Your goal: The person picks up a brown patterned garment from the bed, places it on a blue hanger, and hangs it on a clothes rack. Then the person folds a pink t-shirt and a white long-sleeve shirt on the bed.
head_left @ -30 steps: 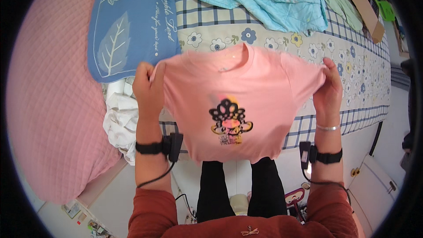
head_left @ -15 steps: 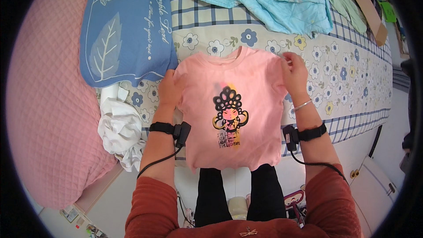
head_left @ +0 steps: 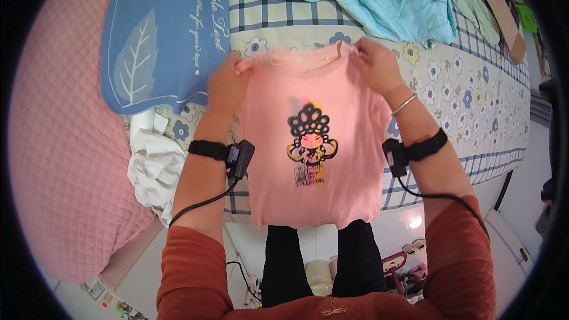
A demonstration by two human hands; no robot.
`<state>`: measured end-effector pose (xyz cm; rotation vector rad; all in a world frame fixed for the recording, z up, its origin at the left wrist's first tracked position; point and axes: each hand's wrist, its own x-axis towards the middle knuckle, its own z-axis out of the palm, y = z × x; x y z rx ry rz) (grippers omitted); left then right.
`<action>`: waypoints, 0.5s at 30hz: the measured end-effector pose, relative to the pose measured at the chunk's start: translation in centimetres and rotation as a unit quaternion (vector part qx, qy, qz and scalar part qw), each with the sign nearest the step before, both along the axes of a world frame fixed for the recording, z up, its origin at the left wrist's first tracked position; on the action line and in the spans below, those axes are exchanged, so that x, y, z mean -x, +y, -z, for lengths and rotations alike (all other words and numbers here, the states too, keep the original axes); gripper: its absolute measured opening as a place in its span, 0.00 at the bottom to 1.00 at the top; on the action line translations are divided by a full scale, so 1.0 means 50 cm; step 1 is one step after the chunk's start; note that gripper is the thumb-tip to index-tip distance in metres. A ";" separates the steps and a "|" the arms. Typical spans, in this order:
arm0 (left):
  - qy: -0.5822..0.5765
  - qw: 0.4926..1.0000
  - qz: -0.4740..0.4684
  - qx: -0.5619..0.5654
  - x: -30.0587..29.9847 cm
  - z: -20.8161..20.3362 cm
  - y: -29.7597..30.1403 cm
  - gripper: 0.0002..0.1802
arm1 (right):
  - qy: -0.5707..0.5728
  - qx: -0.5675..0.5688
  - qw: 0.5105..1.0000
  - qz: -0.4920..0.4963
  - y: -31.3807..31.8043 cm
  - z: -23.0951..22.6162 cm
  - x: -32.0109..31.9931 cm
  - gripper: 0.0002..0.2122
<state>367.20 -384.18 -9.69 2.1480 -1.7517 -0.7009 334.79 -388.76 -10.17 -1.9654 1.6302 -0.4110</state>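
Observation:
A pink T-shirt with a black and yellow cartoon figure on its front is held by both shoulders, collar at the far side and hem hanging toward my legs. My left hand is closed on its left shoulder, slightly blurred by motion. On the opposite shoulder, my right hand pinches the cloth beside the collar. The shirt's upper part looks lifted off the bed; its sleeves are partly hidden by my hands and forearms.
A bed with a flowered and checked sheet lies beneath. Around it are a blue pillow, a pink quilted cover, crumpled white cloth, light-blue cloth, and a cardboard piece at far right.
Both hands have moved up and inward from the shirt's sides to its shoulders and now grip them. The collar end has risen and shifted away from me.

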 end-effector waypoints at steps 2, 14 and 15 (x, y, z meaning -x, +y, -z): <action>-0.007 1.000 -0.026 0.015 0.009 0.002 -0.015 0.14 | -0.027 0.090 0.995 0.024 -0.015 0.005 -0.004 0.08; 0.015 0.989 -0.134 0.054 0.003 0.069 0.299 0.19 | -0.058 0.066 0.979 0.185 0.275 0.029 0.136 0.12; 0.028 0.985 -0.168 0.004 0.008 0.062 0.343 0.18 | -0.085 -0.010 0.966 0.242 0.331 0.027 0.151 0.12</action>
